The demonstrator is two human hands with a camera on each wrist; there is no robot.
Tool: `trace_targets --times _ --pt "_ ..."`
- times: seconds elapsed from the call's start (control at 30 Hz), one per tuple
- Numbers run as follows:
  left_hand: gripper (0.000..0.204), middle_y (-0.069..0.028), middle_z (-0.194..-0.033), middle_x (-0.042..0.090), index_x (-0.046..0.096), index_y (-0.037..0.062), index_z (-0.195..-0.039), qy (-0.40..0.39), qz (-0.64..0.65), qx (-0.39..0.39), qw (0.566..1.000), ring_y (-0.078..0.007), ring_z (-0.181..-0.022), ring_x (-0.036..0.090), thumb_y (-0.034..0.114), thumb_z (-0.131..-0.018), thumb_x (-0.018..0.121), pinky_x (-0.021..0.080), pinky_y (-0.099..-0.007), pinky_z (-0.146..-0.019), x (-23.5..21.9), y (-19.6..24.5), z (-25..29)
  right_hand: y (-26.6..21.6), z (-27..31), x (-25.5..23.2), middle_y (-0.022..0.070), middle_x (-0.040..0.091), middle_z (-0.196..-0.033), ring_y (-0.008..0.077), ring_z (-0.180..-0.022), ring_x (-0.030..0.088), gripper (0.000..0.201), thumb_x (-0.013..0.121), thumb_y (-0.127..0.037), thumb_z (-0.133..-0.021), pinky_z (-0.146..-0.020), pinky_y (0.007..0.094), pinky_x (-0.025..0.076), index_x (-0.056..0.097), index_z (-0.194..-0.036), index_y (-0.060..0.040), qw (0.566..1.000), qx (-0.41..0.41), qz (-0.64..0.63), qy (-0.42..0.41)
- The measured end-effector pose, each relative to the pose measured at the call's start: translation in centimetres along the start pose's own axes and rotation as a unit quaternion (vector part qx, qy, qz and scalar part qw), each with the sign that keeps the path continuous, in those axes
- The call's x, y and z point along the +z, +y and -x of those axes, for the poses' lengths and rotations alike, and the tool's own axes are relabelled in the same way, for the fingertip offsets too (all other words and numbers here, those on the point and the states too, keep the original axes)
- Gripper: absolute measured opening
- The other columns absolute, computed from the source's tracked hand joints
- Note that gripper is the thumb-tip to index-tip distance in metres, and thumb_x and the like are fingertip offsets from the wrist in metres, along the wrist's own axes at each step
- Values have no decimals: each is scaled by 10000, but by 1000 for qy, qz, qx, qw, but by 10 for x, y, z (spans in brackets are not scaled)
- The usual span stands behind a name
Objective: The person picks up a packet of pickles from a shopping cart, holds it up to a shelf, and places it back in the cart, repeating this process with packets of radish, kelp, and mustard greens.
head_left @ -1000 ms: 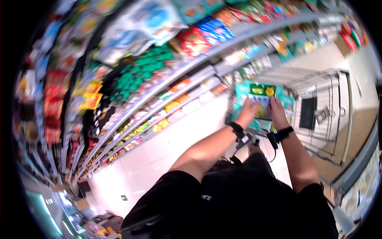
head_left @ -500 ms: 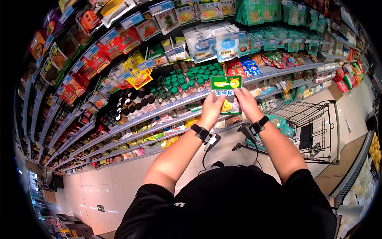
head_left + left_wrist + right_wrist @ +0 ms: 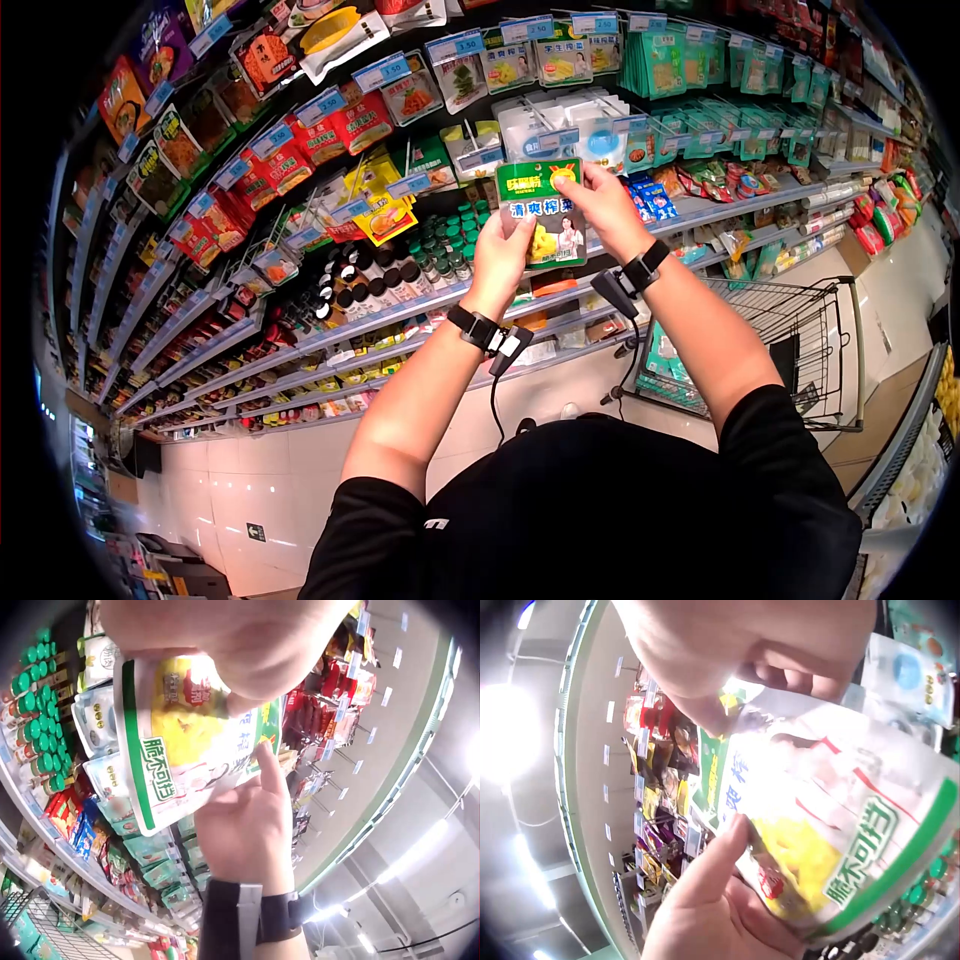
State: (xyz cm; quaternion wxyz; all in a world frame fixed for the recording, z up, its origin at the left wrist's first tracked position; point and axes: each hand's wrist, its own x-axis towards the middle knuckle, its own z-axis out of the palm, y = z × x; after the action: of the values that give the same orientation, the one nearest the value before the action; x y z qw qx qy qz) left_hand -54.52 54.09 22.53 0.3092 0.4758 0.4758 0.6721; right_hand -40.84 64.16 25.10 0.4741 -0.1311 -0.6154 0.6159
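Both hands hold a green-and-white packet of pickled mustard (image 3: 543,222), its printed front facing up toward the head camera. My left hand (image 3: 500,262) grips the lower left edge, thumb across the front. At the upper right corner, my right hand (image 3: 606,212) pinches the packet with its thumb on the green top band. The left wrist view shows the right hand (image 3: 247,829) with its thumb on the packet's face. In the right wrist view the left hand (image 3: 705,900) holds the packet's side, fingers partly hidden behind it.
Shelves with hanging packets stand ahead, including white pouches (image 3: 606,145) and teal packets (image 3: 665,65). Green-capped jars (image 3: 445,240) line a shelf behind the held packet. A wire shopping cart (image 3: 815,330) with teal packets (image 3: 668,365) inside stands to the right.
The packet has come up and left, from over the cart to before the shelves. Over the last half second my right hand has shifted to its upper right corner.
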Motion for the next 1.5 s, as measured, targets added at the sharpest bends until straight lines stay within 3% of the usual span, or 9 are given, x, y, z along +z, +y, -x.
trace_targets --times 0.33,0.4,0.6,0.67,0.93,1.07,1.27,1.4,1.5 --pt "181 10 -854 589 568 25 -1000 -4 -18 20 1000 -62 -743 512 181 -911 587 424 -230 -677 18 19 -134 -33 -166 -42 26 646 -818 84 -729 580 297 736 -215 -773 -636 225 447 645 -947 7 989 -9 134 -59" --pt "218 -42 -978 639 572 15 -1046 -25 -41 1 999 -92 -835 579 178 -904 596 464 -257 -750 15 13 -168 -38 -190 -50 45 647 -834 97 -751 591 305 734 -196 -772 -660 231 456 633 -957 24 993 -3 88 -80" --pt "245 -43 -977 636 558 7 -1085 -17 -72 23 997 -104 -846 584 177 -910 590 472 -269 -764 17 10 -231 -18 -262 -63 62 622 -964 122 -865 594 341 697 -108 -786 -762 247 479 532 -1062 5 992 -31 113 -45" --pt "244 -44 -978 634 554 5 -1089 -1 -103 43 994 -102 -835 582 173 -913 586 475 -266 -756 18 8 -241 -11 -272 -63 60 621 -972 126 -880 593 359 689 -58 -781 -791 248 475 513 -1090 -3 991 -118 60 -37" --pt "229 -55 -944 647 554 -7 -1089 -1 -87 138 987 -87 -821 574 103 -892 591 465 -250 -752 14 8 -269 -9 -294 -62 15 548 -1089 106 -946 559 361 644 5 -813 -872 252 438 502 -1139 -54 976 -205 -33 -69" --pt "210 -57 -934 649 553 -7 -1069 11 -122 175 977 -94 -823 571 97 -889 584 462 -257 -753 12 9 -271 -4 -304 -60 -2 576 -980 79 -895 548 305 676 -75 -807 -778 230 466 532 -1076 -80 964 -256 -21 -74" --pt "252 -101 -923 659 547 -17 -1065 43 -148 177 972 -128 -827 586 143 -878 606 466 -285 -757 7 2 -280 -7 -308 -61 15 618 -1012 110 -932 590 268 635 -4 -827 -835 257 483 580 -1083 -60 964 -249 37 -82" --pt "259 -101 -942 656 542 -18 -1072 33 -149 157 976 -139 -838 590 165 -895 591 464 -288 -761 5 1 -283 -4 -310 -61 20 615 -1004 108 -934 588 296 615 53 -809 -829 257 486 573 -1081 -57 978 -175 -54 -98" --pt "262 -101 -980 645 539 -21 -1082 23 -134 119 984 -145 -863 587 173 -909 573 460 -286 -772 1 0 -297 3 -319 -60 25 611 -987 136 -934 591 355 550 137 -764 -831 241 472 556 -1065 -49 970 -188 153 -11"
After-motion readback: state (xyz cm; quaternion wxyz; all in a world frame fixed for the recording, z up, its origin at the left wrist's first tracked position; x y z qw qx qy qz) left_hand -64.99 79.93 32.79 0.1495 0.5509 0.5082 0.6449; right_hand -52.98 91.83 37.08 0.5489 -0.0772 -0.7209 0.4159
